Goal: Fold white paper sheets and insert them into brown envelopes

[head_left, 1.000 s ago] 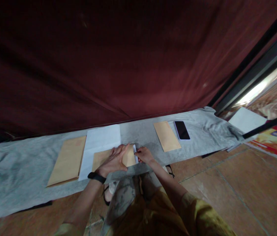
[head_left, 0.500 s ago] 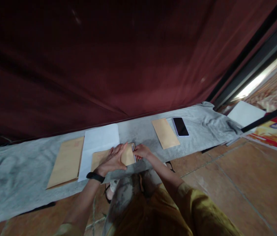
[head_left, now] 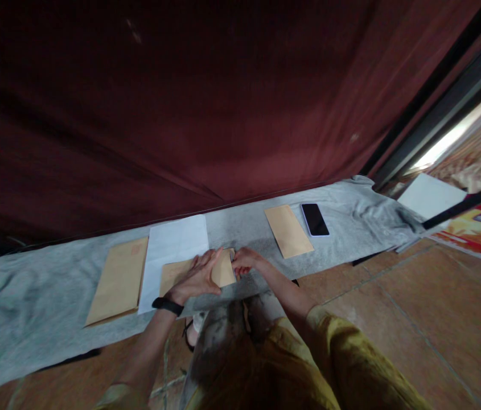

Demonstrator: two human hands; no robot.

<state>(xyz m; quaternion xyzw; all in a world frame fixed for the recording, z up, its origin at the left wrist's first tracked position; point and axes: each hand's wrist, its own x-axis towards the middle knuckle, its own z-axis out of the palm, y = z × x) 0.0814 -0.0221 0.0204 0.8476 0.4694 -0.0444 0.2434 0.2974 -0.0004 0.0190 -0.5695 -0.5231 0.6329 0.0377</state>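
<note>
A brown envelope (head_left: 223, 272) lies crosswise in front of me at the near edge of the cloth. My left hand (head_left: 200, 277), with a black band at its wrist, rests flat across it, thumb and fingers spread. At the envelope's right end my right hand (head_left: 245, 261) is closed, fingers bent, on what looks like paper (head_left: 232, 257); only a thin pale edge of it shows at the envelope's mouth. The fingertips of that hand are partly hidden. Partly beneath the envelope, to the left, is a white sheet (head_left: 176, 239).
A larger brown envelope (head_left: 118, 279) lies left of the sheet. To the right are a small brown envelope (head_left: 289, 230) and a phone (head_left: 315, 219), all on grey cloth (head_left: 240, 225). A dark red curtain (head_left: 223, 114) hangs behind; a metal frame (head_left: 440, 102) stands at right.
Less of the pale edge shows at the envelope's mouth, where my right hand has shifted slightly. My left hand keeps its place on the envelope. The view has moved a little.
</note>
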